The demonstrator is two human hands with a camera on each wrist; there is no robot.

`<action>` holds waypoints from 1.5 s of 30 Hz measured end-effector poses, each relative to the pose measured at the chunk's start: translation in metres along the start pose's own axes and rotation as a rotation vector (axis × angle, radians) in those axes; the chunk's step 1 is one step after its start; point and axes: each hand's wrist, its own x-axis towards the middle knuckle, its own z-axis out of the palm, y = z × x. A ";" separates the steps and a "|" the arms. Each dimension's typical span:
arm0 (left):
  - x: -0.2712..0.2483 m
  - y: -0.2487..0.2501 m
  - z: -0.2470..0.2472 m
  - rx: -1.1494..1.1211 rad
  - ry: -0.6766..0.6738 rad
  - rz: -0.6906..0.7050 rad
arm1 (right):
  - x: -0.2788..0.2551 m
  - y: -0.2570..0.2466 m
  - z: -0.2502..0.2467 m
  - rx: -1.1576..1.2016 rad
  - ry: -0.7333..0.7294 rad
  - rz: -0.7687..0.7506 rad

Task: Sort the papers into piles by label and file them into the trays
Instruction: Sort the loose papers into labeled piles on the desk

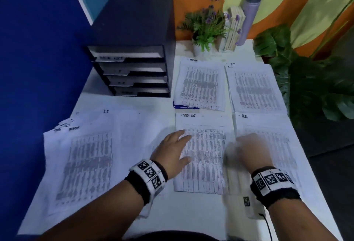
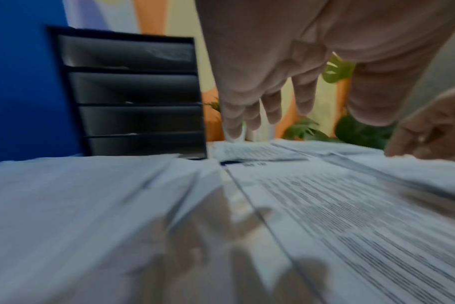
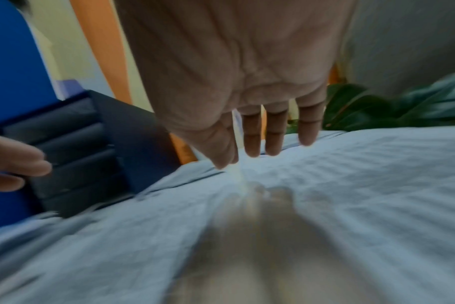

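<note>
Printed sheets lie in labelled piles on the white table: the TASK LIST pile (image 1: 203,156) at centre, the H.R. pile (image 1: 268,131) to its right, the ADMIN pile (image 1: 201,83) and the IT pile (image 1: 254,87) behind them. A loose unsorted heap (image 1: 82,156) spreads over the left. My left hand (image 1: 175,149) hovers with straight fingers over the left edge of the TASK LIST pile (image 2: 351,216). My right hand (image 1: 247,148), motion-blurred, hangs flat between the TASK LIST and H.R. piles; its fingers (image 3: 273,133) point straight down over paper. Neither holds anything.
A black four-tray filing unit (image 1: 132,72) with labelled fronts stands at the back left against a blue wall. A potted plant (image 1: 205,28), books (image 1: 232,28) and a grey bottle (image 1: 251,14) line the back edge. Large leaves (image 1: 310,80) crowd the right side.
</note>
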 end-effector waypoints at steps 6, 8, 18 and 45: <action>-0.075 -0.131 -0.059 -0.030 0.280 -0.497 | -0.037 -0.130 0.029 0.444 -0.235 -0.386; -0.103 -0.182 -0.071 0.038 0.285 -0.739 | -0.053 -0.169 0.042 0.498 -0.263 -0.518; -0.160 -0.248 -0.072 -0.008 0.150 -0.957 | -0.076 -0.254 0.102 0.413 -0.408 -0.491; -0.113 -0.227 -0.063 -0.120 0.215 -0.669 | -0.059 -0.235 0.109 0.725 -0.128 0.186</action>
